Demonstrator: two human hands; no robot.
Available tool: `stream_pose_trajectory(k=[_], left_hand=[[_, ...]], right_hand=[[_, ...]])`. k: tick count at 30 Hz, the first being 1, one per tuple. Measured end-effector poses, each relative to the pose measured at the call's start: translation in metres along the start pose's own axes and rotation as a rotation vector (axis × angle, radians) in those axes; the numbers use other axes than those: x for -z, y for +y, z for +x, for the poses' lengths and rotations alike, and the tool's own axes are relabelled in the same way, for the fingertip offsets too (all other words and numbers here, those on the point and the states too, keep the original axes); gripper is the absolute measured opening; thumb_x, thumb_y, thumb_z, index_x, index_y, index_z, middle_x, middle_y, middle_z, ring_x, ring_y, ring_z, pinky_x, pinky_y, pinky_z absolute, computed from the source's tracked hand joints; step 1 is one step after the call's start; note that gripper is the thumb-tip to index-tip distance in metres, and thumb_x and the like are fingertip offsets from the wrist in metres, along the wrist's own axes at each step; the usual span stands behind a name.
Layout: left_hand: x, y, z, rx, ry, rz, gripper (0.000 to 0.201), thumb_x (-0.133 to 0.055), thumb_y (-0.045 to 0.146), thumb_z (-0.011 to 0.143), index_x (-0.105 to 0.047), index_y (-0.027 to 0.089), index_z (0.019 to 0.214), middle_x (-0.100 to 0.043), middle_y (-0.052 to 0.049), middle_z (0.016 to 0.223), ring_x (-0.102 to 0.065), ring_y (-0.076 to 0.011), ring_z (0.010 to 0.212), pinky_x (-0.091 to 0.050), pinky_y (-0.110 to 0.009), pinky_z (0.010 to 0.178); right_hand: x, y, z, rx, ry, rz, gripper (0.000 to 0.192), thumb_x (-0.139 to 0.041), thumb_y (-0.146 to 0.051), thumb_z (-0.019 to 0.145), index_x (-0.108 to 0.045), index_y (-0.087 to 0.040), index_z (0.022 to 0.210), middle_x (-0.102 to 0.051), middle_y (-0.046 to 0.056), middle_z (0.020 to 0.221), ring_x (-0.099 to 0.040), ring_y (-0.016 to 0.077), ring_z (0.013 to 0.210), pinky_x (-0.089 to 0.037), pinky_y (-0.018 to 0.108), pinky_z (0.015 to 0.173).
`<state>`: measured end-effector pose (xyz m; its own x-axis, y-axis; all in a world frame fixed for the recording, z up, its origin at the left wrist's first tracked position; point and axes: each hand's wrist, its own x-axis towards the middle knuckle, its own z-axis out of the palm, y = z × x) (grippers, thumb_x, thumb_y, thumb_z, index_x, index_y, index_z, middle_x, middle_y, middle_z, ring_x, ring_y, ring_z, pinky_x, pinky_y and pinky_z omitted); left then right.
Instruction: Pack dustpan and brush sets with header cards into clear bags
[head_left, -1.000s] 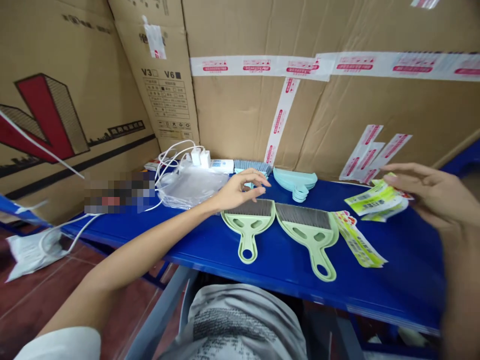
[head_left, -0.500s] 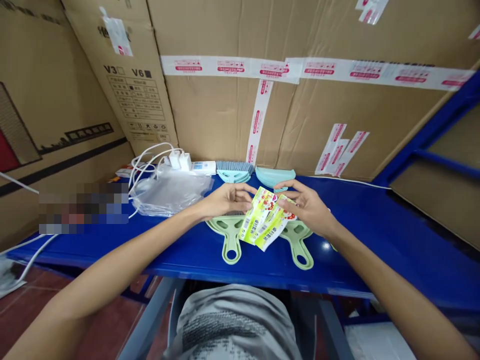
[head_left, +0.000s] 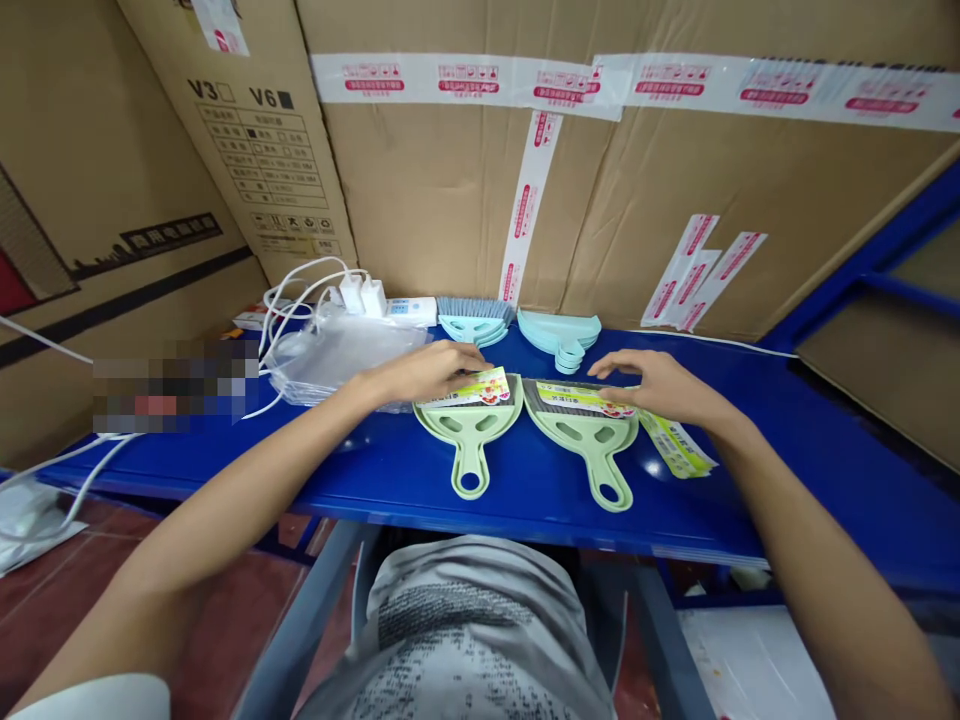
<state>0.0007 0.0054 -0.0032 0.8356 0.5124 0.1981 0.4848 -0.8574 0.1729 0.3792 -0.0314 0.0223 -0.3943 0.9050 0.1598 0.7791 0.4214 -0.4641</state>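
head view: two green dustpans (head_left: pixel 471 425) on the blue table (head_left: pixel 750 500), one label card on each.
left hand (head_left: pixel 420 372) fingers press flat on the left label card (head_left: pixel 472 390); right hand (head_left: pixel 660 385) fingers together on the right label card (head_left: pixel 581 400); a third card (head_left: pixel 679 447) lies right of the dustpans.

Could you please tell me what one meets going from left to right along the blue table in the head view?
Clear plastic bags → left hand → left green dustpan → right green dustpan → right hand → loose label.
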Motion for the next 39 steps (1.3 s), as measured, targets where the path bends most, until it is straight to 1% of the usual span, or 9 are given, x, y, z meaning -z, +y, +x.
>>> stream_pose_trajectory(k=[2, 5, 7, 9, 17, 29, 34, 37, 39], left_hand=[[0.004, 0.004, -0.002, 0.047, -0.038, 0.013, 0.041, -0.058, 0.030, 0.105, -0.067, 0.014, 0.142, -0.071, -0.014, 0.140, -0.070, -0.0265, 0.123, -0.052, -0.035, 0.102], [0.011, 0.007, -0.005, 0.134, -0.091, 0.049, 0.061, -0.069, 0.044, 0.099, -0.060, 0.013, 0.150, -0.069, -0.017, 0.143, -0.069, -0.0297, 0.125, -0.053, -0.036, 0.101], [0.014, 0.009, -0.006, 0.154, -0.107, 0.042, 0.065, -0.073, 0.044, 0.096, -0.059, 0.012, 0.151, -0.069, -0.017, 0.143, -0.070, -0.0295, 0.125, -0.053, -0.036, 0.102], [0.014, 0.008, -0.006, 0.136, -0.113, 0.010, 0.061, -0.073, 0.041, 0.096, -0.061, 0.013, 0.149, -0.069, -0.016, 0.143, -0.070, -0.0281, 0.125, -0.052, -0.034, 0.103], [0.007, 0.000, -0.004, 0.114, -0.098, -0.030, 0.053, -0.069, 0.037, 0.098, -0.064, 0.016, 0.147, -0.069, -0.013, 0.144, -0.069, -0.0272, 0.127, -0.050, -0.035, 0.107], [0.009, 0.000, -0.004, 0.099, -0.090, -0.083, 0.049, -0.070, 0.037, 0.098, -0.067, 0.017, 0.143, -0.072, -0.011, 0.140, -0.071, -0.0245, 0.123, -0.051, -0.032, 0.105], [0.005, -0.001, -0.003, 0.102, -0.076, -0.056, 0.051, -0.069, 0.037, 0.098, -0.066, 0.016, 0.145, -0.071, -0.014, 0.140, -0.070, -0.0263, 0.122, -0.051, -0.034, 0.105], [0.005, 0.000, -0.002, 0.108, -0.063, -0.039, 0.054, -0.071, 0.041, 0.098, -0.065, 0.017, 0.145, -0.072, -0.014, 0.138, -0.071, -0.0270, 0.120, -0.051, -0.034, 0.103], [0.005, 0.001, -0.001, 0.108, -0.061, -0.034, 0.054, -0.071, 0.042, 0.098, -0.066, 0.017, 0.145, -0.072, -0.014, 0.138, -0.071, -0.0269, 0.120, -0.051, -0.034, 0.102]], right_hand=[[0.000, -0.006, -0.001, 0.062, -0.020, -0.102, 0.032, -0.072, -0.044, 0.081, -0.080, -0.025, 0.105, -0.080, 0.006, 0.113, -0.073, 0.0309, 0.108, -0.054, 0.045, 0.099], [-0.003, -0.011, -0.001, 0.100, -0.122, -0.152, 0.042, -0.071, -0.049, 0.084, -0.078, -0.026, 0.118, -0.078, 0.007, 0.123, -0.071, 0.0320, 0.114, -0.052, 0.045, 0.101], [-0.007, -0.010, -0.001, 0.115, -0.151, -0.176, 0.047, -0.070, -0.052, 0.086, -0.077, -0.025, 0.124, -0.077, 0.007, 0.127, -0.070, 0.0328, 0.117, -0.051, 0.046, 0.103], [-0.010, -0.007, 0.001, 0.138, -0.154, -0.181, 0.049, -0.069, -0.052, 0.087, -0.076, -0.025, 0.127, -0.076, 0.008, 0.128, -0.070, 0.0329, 0.118, -0.050, 0.047, 0.104], [-0.017, -0.002, 0.007, 0.171, -0.108, -0.079, 0.045, -0.075, -0.047, 0.083, -0.079, -0.028, 0.123, -0.080, 0.004, 0.117, -0.073, 0.0295, 0.109, -0.053, 0.042, 0.099], [-0.019, -0.006, 0.006, 0.174, -0.116, -0.069, 0.047, -0.074, -0.047, 0.084, -0.079, -0.025, 0.124, -0.078, 0.007, 0.122, -0.072, 0.0305, 0.112, -0.054, 0.043, 0.100], [-0.019, -0.005, 0.007, 0.167, -0.104, -0.069, 0.048, -0.075, -0.048, 0.082, -0.079, -0.026, 0.124, -0.079, 0.006, 0.122, -0.072, 0.0303, 0.111, -0.054, 0.044, 0.101], [-0.017, -0.011, 0.005, 0.193, -0.058, -0.067, 0.044, -0.075, -0.048, 0.084, -0.079, -0.027, 0.121, -0.079, 0.006, 0.121, -0.072, 0.0306, 0.111, -0.054, 0.045, 0.102], [-0.016, -0.020, 0.003, 0.237, 0.021, -0.046, 0.038, -0.072, -0.045, 0.087, -0.080, -0.027, 0.120, -0.079, 0.006, 0.117, -0.072, 0.0297, 0.109, -0.054, 0.045, 0.102]])
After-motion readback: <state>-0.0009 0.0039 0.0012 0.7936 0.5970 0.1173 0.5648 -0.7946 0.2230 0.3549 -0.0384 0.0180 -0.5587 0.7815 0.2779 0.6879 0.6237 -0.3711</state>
